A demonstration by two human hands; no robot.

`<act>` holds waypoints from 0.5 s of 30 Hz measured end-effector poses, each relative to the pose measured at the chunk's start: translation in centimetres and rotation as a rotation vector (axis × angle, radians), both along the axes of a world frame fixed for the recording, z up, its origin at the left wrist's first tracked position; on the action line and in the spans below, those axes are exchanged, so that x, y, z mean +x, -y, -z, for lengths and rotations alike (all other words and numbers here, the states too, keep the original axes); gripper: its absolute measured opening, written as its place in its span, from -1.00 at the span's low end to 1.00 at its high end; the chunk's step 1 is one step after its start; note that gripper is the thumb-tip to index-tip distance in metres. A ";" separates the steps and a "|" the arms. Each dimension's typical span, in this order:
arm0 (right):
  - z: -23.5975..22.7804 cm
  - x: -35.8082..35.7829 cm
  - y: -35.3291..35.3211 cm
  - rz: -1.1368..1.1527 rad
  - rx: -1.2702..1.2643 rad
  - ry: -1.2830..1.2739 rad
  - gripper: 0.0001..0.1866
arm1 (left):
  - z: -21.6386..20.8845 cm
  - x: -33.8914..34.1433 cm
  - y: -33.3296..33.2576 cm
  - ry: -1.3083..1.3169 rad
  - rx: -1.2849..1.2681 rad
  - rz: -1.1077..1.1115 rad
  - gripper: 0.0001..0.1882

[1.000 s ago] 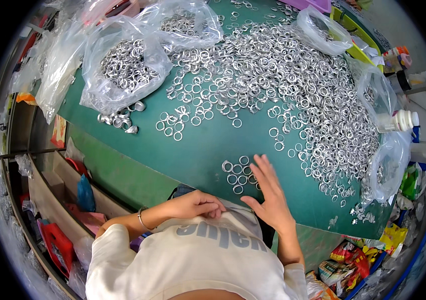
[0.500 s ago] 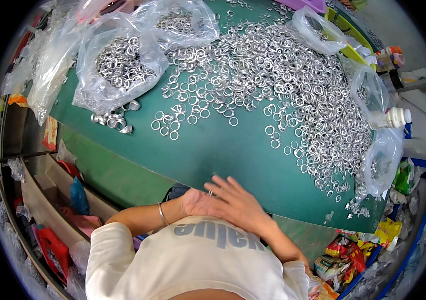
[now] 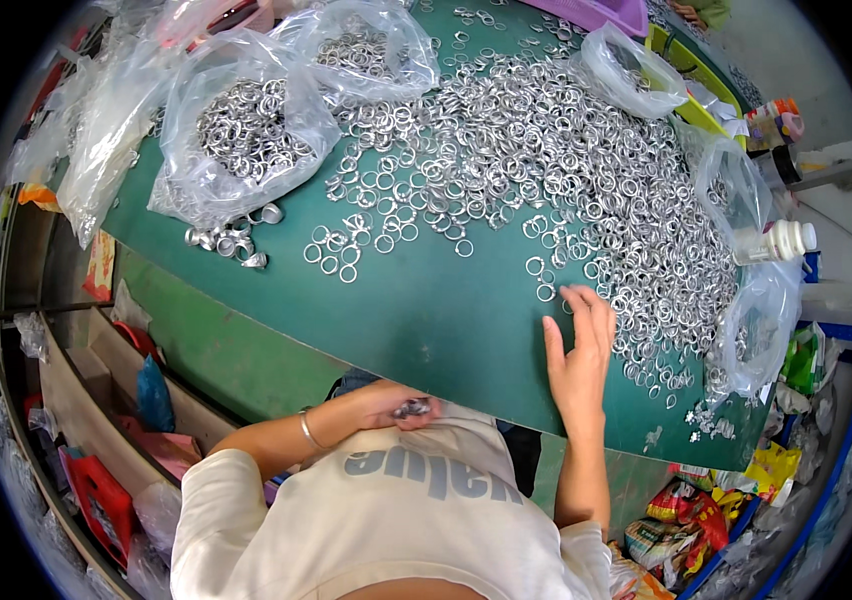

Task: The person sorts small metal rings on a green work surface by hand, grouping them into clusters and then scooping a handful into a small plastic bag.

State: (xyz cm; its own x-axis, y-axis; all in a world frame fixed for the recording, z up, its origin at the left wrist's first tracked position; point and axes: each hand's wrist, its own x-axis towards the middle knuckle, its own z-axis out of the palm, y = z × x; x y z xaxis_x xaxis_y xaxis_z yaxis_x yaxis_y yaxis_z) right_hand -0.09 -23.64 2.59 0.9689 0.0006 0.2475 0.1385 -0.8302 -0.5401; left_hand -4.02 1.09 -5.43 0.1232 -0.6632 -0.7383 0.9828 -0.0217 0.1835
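Observation:
A wide heap of silver rings (image 3: 636, 210) spreads over the green tabletop (image 3: 426, 310), thinning to loose rings at its near edge. My right hand (image 3: 581, 365) reaches over the table with thumb and fingers apart, its fingertips at the heap's near edge beside a few loose rings. I see nothing held in it. Close to my body, at the table's front edge, my left hand (image 3: 396, 407) is curled around several silver rings (image 3: 412, 408). A clear plastic bag (image 3: 246, 130) of rings stands at the left, with chunkier silver rings (image 3: 229, 241) lying before it.
Another bag of rings (image 3: 361, 55) sits behind. A purple basket (image 3: 606, 14), a yellow-green basket (image 3: 691, 75) and a white bottle (image 3: 778, 242) line the far and right sides. Left below the table is a drawer (image 3: 106, 375); bagged packages (image 3: 691, 520) lie at lower right.
My right hand has moved off my left hand, forward and right to the heap's near edge. The rings in my left hand now show.

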 end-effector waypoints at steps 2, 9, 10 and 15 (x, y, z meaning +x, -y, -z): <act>-0.1 0.1 0.8 0.033 -0.154 -0.039 -0.52 | -0.7 0.0 -3.3 0.185 0.001 0.078 -0.62; 3.3 -0.9 0.3 0.043 -0.276 -0.151 -0.35 | -5.3 1.5 -6.4 0.359 -0.050 0.031 -0.52; 3.5 -1.1 -0.3 0.005 -0.246 -0.148 -0.37 | -5.4 1.9 -6.0 0.349 -0.097 -0.054 -0.49; 0.5 -2.1 -0.3 -0.067 -0.163 -0.121 -0.42 | -7.1 3.8 -2.3 0.117 -0.310 -0.472 -0.40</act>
State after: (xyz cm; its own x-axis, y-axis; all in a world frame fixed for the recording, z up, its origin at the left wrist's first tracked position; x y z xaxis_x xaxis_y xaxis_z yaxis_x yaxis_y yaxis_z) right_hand -2.19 -23.35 2.05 0.9880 0.0966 0.1204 0.1385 -0.8992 -0.4151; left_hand -0.23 3.41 1.71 0.5274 -0.6997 -0.4819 0.8457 0.4866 0.2190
